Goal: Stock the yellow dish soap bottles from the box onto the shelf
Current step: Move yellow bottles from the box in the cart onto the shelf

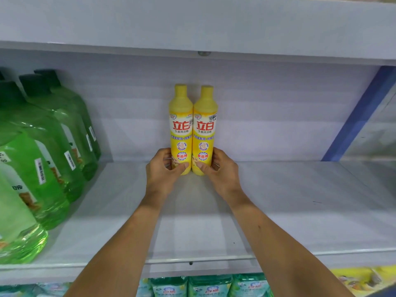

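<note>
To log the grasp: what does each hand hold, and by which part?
The left hand grips the left bottle near its base; the right hand grips the right bottle likewise.

The left bottle [181,129] and right bottle [205,129] stand touching, far back on the shelf [300,211]; jugs [49,168] line its left end.

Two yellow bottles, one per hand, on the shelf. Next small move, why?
Probably open the left hand and right hand and draw back: the left bottle and right bottle they grip stand upright, touching, seemingly seated on the shelf.
</note>
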